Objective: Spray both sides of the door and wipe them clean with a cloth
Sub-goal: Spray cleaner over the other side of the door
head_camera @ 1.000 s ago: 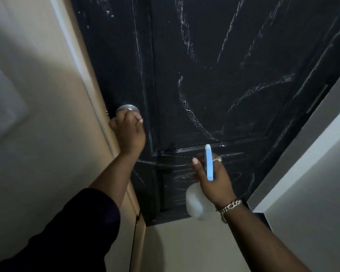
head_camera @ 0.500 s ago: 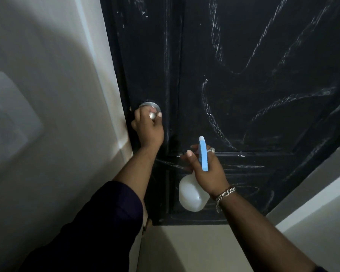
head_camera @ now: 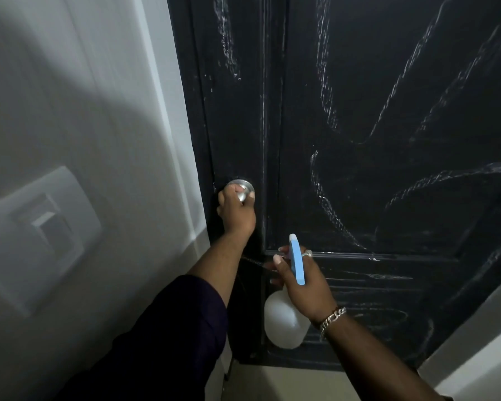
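Observation:
A black panelled door [head_camera: 373, 140] fills the middle and right of the head view, streaked with pale wipe marks. My left hand [head_camera: 237, 211] is closed around its round silver knob [head_camera: 243, 186] near the door's left edge. My right hand [head_camera: 298, 280] grips a spray bottle [head_camera: 281, 322] with a white body and a light blue head [head_camera: 297, 261], held close to the lower panel with the nozzle toward the door. No cloth is visible.
A pale wall [head_camera: 99, 140] with a white switch plate [head_camera: 41, 227] stands to the left of the door. Light floor [head_camera: 287, 383] lies below, and a grey wall with a white strip [head_camera: 480, 342] closes the right side.
The door's left edge has drawn in against the wall and the gap beside it has closed. My left hand stays on the knob and my right hand keeps the bottle.

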